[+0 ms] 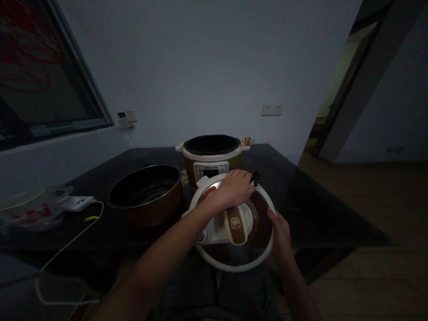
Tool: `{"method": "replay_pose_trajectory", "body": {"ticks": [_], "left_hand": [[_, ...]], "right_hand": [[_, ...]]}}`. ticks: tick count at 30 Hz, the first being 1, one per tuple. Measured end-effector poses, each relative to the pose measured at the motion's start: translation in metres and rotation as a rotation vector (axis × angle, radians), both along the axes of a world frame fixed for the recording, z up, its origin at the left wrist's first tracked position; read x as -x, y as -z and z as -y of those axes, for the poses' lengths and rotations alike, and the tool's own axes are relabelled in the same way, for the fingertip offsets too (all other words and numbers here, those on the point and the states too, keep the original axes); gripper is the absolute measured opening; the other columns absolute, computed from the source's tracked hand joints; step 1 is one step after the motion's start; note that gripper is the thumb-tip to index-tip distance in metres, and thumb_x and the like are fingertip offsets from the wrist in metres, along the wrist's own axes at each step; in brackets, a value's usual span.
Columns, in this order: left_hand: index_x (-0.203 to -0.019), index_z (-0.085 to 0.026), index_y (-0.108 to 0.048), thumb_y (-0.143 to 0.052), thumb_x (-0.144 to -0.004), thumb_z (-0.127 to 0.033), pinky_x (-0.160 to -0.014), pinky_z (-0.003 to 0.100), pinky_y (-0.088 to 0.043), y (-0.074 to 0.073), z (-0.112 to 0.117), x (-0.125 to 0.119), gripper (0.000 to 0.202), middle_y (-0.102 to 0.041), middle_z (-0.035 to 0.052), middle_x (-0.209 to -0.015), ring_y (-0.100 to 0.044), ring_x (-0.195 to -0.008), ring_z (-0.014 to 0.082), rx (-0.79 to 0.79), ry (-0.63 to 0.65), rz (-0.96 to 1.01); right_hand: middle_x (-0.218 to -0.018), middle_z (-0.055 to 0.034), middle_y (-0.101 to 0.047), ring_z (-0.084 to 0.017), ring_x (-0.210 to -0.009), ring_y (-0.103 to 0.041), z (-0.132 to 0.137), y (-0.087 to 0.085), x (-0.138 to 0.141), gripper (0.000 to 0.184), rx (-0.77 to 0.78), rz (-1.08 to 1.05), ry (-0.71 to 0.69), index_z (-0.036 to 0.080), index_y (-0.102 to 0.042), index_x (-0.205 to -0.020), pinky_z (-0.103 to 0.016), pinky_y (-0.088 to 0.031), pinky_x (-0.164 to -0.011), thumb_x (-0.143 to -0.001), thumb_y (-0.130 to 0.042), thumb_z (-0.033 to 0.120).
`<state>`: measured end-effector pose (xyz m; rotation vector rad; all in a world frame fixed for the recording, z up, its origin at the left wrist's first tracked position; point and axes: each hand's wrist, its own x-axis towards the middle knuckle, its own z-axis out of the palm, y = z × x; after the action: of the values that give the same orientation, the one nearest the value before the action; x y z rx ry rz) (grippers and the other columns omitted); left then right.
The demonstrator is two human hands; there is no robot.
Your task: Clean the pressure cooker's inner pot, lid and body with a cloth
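A round electric pressure cooker lid [261,214] with a white rim and a brown-and-white handle is tilted towards me at the table's front edge. My right hand [280,232] grips its rim on the right, fingers on the upper face. My left hand [234,185] lies over the lid's far edge, its fingers curled. A dark crumpled bit [256,178], perhaps cloth, sticks out beyond these fingers; most of it is hidden. Just behind the lid stands the cooker body [212,168], uncovered, with a control panel at its front.
A wide brown pot [150,209] with a dark inside stands left of the lid on the black table [294,196]. Further left are a clear plastic bag [40,214] with red print, a white device [78,203] and its cable. Wall sockets [272,109] are behind.
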<state>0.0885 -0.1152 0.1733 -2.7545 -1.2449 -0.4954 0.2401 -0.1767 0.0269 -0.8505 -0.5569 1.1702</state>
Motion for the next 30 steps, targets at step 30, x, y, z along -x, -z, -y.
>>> {"method": "replay_pose_trajectory", "body": {"ticks": [30], "left_hand": [[-0.145,-0.002,-0.031,-0.029,-0.095,-0.026,-0.12,0.042,-0.021,0.038,0.003,0.072,0.056,-0.031,0.02,-0.156,-0.025,-0.146,0.0226,0.358,-0.022,0.266]], "right_hand": [[-0.074,-0.0046,-0.077,-0.024,-0.074,-0.074,0.019,-0.026,-0.003,0.013,0.218,-0.317,-0.143,0.017,-0.074,-0.08,-0.037,-0.059,-0.08,-0.071,-0.072,0.027]]}}
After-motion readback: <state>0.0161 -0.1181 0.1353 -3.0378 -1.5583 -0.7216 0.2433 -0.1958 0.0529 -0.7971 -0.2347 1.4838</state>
